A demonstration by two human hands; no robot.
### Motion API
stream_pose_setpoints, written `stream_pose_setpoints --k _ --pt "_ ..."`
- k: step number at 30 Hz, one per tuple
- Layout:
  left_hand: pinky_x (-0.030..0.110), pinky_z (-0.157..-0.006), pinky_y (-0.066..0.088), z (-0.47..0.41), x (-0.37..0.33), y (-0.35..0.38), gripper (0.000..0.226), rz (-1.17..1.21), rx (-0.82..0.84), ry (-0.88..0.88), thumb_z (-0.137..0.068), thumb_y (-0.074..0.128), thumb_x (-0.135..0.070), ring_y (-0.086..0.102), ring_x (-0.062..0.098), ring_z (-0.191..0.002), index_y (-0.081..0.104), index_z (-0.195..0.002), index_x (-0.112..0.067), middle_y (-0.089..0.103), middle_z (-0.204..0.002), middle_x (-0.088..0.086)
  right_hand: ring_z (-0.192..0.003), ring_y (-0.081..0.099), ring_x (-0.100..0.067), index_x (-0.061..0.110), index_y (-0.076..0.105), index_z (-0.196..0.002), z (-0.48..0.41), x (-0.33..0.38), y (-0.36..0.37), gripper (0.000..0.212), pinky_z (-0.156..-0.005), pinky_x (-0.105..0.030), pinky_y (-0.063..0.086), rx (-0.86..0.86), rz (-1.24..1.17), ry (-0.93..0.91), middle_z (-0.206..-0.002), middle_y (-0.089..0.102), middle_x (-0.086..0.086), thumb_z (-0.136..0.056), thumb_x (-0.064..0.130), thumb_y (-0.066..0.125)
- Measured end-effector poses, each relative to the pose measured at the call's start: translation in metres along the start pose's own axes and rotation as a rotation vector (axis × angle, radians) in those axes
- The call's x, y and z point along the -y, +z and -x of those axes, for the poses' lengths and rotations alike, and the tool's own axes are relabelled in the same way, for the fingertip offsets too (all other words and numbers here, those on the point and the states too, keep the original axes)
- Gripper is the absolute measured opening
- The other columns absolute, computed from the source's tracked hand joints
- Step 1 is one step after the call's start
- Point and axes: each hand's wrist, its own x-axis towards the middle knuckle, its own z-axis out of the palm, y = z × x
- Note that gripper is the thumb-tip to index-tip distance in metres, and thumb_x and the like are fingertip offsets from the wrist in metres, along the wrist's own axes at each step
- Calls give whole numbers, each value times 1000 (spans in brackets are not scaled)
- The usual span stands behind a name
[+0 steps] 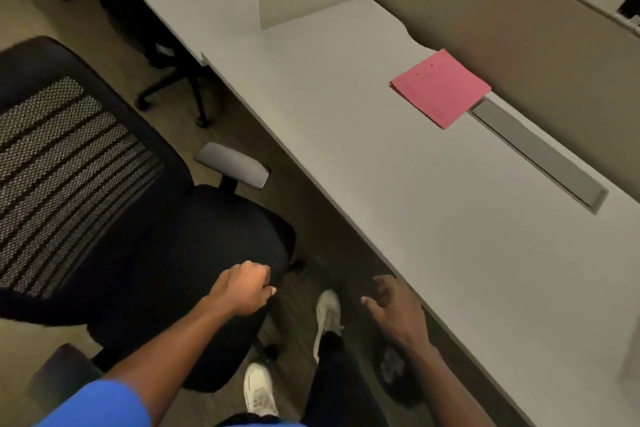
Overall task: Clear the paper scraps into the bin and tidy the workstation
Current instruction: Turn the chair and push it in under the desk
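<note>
My left hand [244, 289] is closed on the front edge of the black office chair [145, 253] seat, at the lower middle of the view. My right hand [394, 305] hangs with fingers spread and nothing in it, just off the front edge of the white desk [433, 204]. Below my right forearm, on the floor under the desk edge, sits a dark round bin [394, 374] with pale crumpled paper inside; it is blurred and partly hidden by my arm. A pink folder [441, 87] lies flat at the back of the desk.
A grey cable cover [536, 152] runs along the desk's back edge beside the beige partition [519, 28]. The chair's grey armrest [232, 165] points toward the desk. Another black chair base [173, 90] stands under the neighbouring desk. My white shoes [327, 315] are on the floor between chair and desk.
</note>
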Motion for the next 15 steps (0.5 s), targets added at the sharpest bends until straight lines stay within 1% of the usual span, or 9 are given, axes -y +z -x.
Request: stream_pose_setpoints --k 2,4,5,6,10,11,13,15 --pt "35 -78 54 24 17 17 21 27 33 -30 -98 62 -50 65 15 -90 65 -102 -30 68 -99 -6 -98 58 -5 34 55 -136 25 -2 13 55 -79 -23 46 65 36 7 -119 58 11 -90 58 70" --pt "38 -83 56 48 30 36 25 52 64 -73 -97 62 -51 67 19 -94 68 -105 -27 69 -104 -3 -104 60 -8 33 53 -139 48 -7 24 58 -87 -28 53 122 51 30 -124 58 9 -89 57 71" --pt "40 -85 57 60 35 46 27 68 75 -98 -97 63 -51 68 21 -97 68 -105 -26 70 -106 -1 -107 60 -8 33 53 -140 58 -10 30 59 -89 -29 54 146 57 38 -125 58 8 -89 56 72" --pt "41 -86 57 70 41 56 28 91 81 -125 -96 63 -51 69 23 -99 69 -104 -25 71 -107 0 -107 59 -8 32 52 -141 68 -11 34 59 -87 -27 52 172 70 47 -125 58 8 -90 55 72" --pt "40 -89 60 103 57 94 35 186 81 -222 -89 68 -54 72 30 -102 72 -98 -21 75 -106 4 -98 56 -6 30 52 -140 99 -22 53 59 -68 -17 40 266 154 62 -118 58 8 -90 54 72" --pt "40 -88 60 111 60 103 36 203 84 -240 -88 68 -55 72 30 -102 73 -97 -20 75 -106 5 -97 57 -6 30 53 -139 106 -24 59 59 -67 -16 40 277 178 52 -117 59 8 -89 56 72" --pt "40 -87 61 126 65 119 38 231 85 -264 -87 68 -56 73 30 -100 73 -96 -20 76 -103 4 -100 60 -9 31 54 -138 119 -28 70 63 -73 -22 48 288 208 39 -119 61 7 -86 61 72" --pt "41 -86 61 144 68 132 39 251 74 -272 -87 67 -57 73 29 -96 73 -94 -19 76 -99 4 -108 64 -15 32 53 -139 130 -34 86 69 -86 -33 57 313 238 18 -124 63 4 -82 68 69"
